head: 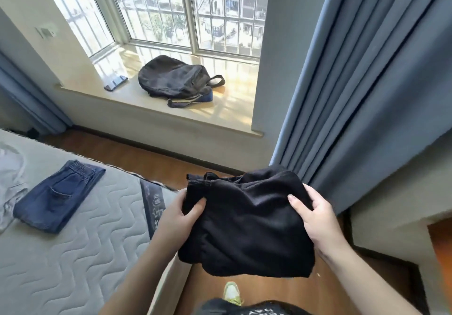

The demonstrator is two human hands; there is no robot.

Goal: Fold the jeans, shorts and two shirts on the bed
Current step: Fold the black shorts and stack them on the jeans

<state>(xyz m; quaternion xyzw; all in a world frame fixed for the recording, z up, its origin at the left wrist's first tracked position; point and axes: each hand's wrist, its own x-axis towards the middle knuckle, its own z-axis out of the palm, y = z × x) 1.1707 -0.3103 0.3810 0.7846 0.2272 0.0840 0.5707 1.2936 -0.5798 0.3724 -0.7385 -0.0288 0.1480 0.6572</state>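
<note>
- Left hand point(182, 210) grips the left edge of the black shorts point(247, 224), thumb on top, fingers hidden under the cloth.
- Right hand point(315, 217) grips the right edge the same way; only thumb and part of the palm show.
- Shorts sit lower centre, held in the air over the wood floor point(137, 153), already bundled into a rough rectangle, waistband up; likely being carried to the bed.
- Folded jeans point(57, 194) lie flat at left on the mattress point(73, 253), looks done.
- Pale shirt point(9, 175) at the left edge, crumpled, cut off by the frame; second shirt not identifiable.
- Backpack point(173, 78) and phone point(116, 82) on the window sill point(234, 104), upper centre.
- Blue curtain point(367, 82) fills the right.
</note>
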